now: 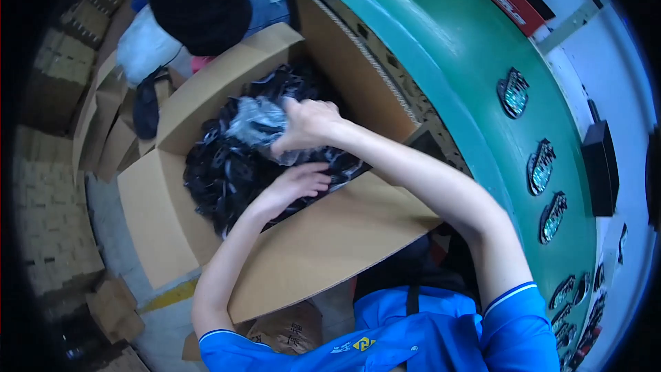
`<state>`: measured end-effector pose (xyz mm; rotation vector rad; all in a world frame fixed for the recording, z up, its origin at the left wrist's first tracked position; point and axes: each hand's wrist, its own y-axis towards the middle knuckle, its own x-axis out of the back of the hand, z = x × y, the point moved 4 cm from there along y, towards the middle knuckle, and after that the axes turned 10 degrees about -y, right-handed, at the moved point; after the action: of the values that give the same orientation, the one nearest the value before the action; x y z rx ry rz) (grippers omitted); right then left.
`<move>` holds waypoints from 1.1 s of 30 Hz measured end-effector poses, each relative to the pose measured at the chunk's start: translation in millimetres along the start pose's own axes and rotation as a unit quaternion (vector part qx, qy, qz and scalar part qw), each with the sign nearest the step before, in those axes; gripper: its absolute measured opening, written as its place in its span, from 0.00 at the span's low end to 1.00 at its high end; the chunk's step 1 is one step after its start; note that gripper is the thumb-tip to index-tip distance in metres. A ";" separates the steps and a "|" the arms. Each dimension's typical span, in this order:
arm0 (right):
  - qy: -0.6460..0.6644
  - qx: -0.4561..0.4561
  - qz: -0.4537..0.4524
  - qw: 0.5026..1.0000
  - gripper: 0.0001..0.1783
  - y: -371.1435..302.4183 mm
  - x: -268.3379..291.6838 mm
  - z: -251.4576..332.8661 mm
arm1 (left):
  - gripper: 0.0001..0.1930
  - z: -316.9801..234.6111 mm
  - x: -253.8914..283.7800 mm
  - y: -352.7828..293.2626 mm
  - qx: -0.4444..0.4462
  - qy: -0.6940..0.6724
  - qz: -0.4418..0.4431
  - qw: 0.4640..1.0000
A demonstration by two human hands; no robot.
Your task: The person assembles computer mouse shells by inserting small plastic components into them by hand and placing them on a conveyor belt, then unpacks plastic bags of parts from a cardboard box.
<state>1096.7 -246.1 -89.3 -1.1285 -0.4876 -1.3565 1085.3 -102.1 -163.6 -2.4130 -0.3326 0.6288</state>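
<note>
An open cardboard box (pixel 323 241) in front of me holds a heap of black pieces with pale glints (pixel 224 179); their exact kind I cannot make out. Over the heap, my right hand (pixel 310 124) is closed on a crumpled clear plastic bag (pixel 256 120). The thumb and fingers grip its right side. Just below and nearer to me, my left hand (pixel 299 184) reaches into the box with its fingers stretched apart. It lies close to the black pieces, holding nothing I can see.
A green conveyor belt (pixel 475 96) curves along the right, carrying several dark patterned shoes (pixel 540 165). A red box (pixel 520 3) and a black box (pixel 600 169) sit at its far side. Another person in black (pixel 200 7) works beyond the box. Stacked cartons (pixel 51 213) line the left.
</note>
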 end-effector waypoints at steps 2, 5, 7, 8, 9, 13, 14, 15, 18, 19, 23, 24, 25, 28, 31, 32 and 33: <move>0.088 -0.071 0.053 0.992 0.54 3.9 -28.7 -19.5 | 0.19 -6.4 -6.2 -24.2 0.006 0.109 -0.020 0.994; 0.213 -0.064 0.038 0.974 0.62 8.9 -55.0 -32.3 | 0.18 -5.0 5.5 -60.1 0.010 0.147 -0.069 0.987; 0.350 -0.051 0.094 0.931 0.61 -4.5 -45.0 -19.5 | 0.17 7.3 33.3 -79.7 -0.039 0.140 -0.130 0.981; 0.412 -0.004 0.144 0.900 0.60 -1.7 -47.2 -21.9 | 0.18 13.9 44.9 -84.8 -0.054 0.132 -0.173 0.974; 0.463 -0.011 0.142 0.875 0.60 -10.6 -43.4 -22.7 | 0.19 16.8 48.9 -88.4 -0.083 0.123 -0.228 0.962; 0.577 -0.060 0.135 0.803 0.49 -22.3 -55.1 -53.8 | 0.18 18.8 65.0 -86.9 -0.129 0.087 -0.294 0.943; 0.592 -0.079 0.128 0.792 0.45 -25.5 -59.8 -59.5 | 0.18 20.2 69.9 -86.5 -0.131 0.086 -0.298 0.942; 0.597 -0.089 0.123 0.787 0.45 -28.8 -63.8 -62.7 | 0.16 14.7 71.0 -86.8 -0.170 0.169 -0.307 0.921; 0.605 -0.099 0.104 0.783 0.46 -38.8 -72.7 -67.4 | 0.13 2.2 68.1 -94.5 -0.227 0.275 -0.365 0.860; 0.597 -0.096 0.106 0.790 0.47 -43.2 -73.1 -67.4 | 0.13 -4.5 67.0 -98.3 -0.231 0.291 -0.384 0.846; 0.432 -0.092 0.086 0.893 0.49 -59.0 -71.5 -64.1 | 0.15 -27.8 36.9 -92.5 -0.285 0.483 -0.371 0.741; 0.433 -0.092 0.080 0.893 0.49 -56.5 -73.2 -68.5 | 0.16 -33.3 25.4 -82.7 -0.290 0.489 -0.358 0.741; 0.454 -0.118 0.058 0.881 0.49 -52.2 -78.3 -78.0 | 0.19 -41.9 9.9 -72.2 -0.277 0.510 -0.343 0.738; 0.428 -0.144 -0.030 0.892 0.41 -45.0 -81.9 -94.0 | 0.31 -49.7 -24.9 -37.0 -0.315 0.603 -0.278 0.678; 0.467 -0.132 -0.071 0.872 0.30 -51.1 -69.2 -89.2 | 0.29 -38.7 -30.9 -15.6 -0.301 0.710 -0.240 0.590; 0.494 -0.104 -0.045 0.862 0.26 -51.2 -67.8 -86.3 | 0.28 -30.6 -22.9 -8.4 -0.307 0.732 -0.244 0.557; 0.522 -0.079 -0.021 0.849 0.21 -52.4 -67.6 -85.5 | 0.22 -26.7 -16.5 -5.7 -0.352 0.731 -0.237 0.535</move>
<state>1006.3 -275.0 -164.3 -0.3569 0.4095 -1.8340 1084.4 -117.4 -135.6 -2.3391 -0.4481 -2.0744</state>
